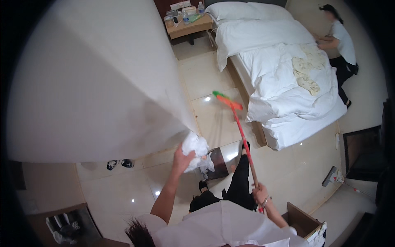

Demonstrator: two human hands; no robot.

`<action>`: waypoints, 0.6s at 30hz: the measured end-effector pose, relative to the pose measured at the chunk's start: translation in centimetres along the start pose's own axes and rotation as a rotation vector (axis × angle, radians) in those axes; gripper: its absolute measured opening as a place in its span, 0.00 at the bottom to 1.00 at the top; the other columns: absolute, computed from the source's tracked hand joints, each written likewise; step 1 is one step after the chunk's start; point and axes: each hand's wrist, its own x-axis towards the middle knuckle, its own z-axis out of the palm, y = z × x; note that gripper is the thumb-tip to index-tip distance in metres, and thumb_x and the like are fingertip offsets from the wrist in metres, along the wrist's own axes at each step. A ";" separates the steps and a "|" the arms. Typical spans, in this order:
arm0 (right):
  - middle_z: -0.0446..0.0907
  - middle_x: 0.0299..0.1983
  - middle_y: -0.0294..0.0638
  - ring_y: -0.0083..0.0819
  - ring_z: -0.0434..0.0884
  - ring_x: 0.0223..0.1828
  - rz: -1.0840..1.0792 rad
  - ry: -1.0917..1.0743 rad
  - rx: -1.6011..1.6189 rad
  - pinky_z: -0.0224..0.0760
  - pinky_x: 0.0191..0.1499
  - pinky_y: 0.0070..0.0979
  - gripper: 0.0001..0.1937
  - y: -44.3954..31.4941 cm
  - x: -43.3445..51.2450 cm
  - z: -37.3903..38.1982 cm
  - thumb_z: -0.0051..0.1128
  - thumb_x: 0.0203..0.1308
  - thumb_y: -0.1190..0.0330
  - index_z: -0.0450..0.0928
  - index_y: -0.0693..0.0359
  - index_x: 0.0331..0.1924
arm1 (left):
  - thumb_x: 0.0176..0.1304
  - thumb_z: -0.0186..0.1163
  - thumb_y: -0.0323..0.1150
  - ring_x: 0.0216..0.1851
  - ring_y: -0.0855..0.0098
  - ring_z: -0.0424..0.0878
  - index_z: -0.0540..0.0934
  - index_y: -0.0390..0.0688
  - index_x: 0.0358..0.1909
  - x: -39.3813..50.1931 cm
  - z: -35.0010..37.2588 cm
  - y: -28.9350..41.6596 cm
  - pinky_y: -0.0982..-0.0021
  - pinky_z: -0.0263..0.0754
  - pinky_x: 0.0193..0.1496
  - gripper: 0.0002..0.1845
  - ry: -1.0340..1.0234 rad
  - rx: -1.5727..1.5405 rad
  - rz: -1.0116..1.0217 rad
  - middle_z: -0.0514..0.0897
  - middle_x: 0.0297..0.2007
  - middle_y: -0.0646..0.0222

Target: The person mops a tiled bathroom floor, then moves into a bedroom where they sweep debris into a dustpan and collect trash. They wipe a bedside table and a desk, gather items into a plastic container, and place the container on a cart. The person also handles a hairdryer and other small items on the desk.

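Note:
My left hand grips a bundle of white cloth beside the corner of the pale wall. My right hand is closed round the lower part of a red broom handle, which slants up and away from me. At its far end the orange and green broom head hangs over the tiled floor near the bed. A dark bin with a light plastic bag stands by my feet, partly behind the cloth.
A bed with rumpled white bedding lies ahead at the right; a person bends at its far side. Bottles stand on a wooden nightstand. A squeegee-like floor tool leans at the right. Shoes lie left by the wall.

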 end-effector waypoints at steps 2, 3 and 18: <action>0.67 0.18 0.32 0.20 0.67 0.14 -0.109 -0.062 -0.118 0.61 0.15 0.20 0.14 -3.6 6.9 -2.1 0.46 0.54 0.75 0.71 0.60 0.47 | 0.49 0.65 0.32 0.41 0.61 0.81 0.74 0.35 0.48 1.5 -0.8 4.0 0.64 0.74 0.47 0.23 0.189 0.038 0.077 0.82 0.39 0.56; 0.68 0.18 0.32 0.21 0.68 0.14 -0.159 -0.052 -0.242 0.61 0.15 0.22 0.15 -5.8 11.6 -3.0 0.47 0.54 0.73 0.71 0.60 0.48 | 0.49 0.65 0.31 0.40 0.63 0.81 0.74 0.36 0.48 2.0 -1.1 5.6 0.65 0.74 0.45 0.22 0.251 0.100 0.030 0.82 0.37 0.58; 0.77 0.44 0.59 0.55 0.77 0.48 -0.492 0.138 -0.722 0.72 0.50 0.42 0.18 -45.4 68.9 3.3 0.58 0.52 0.62 0.73 0.68 0.41 | 0.57 0.61 0.37 0.42 0.69 0.78 0.74 0.35 0.53 6.8 4.0 15.3 0.68 0.73 0.44 0.24 1.145 -0.031 -0.594 0.79 0.43 0.63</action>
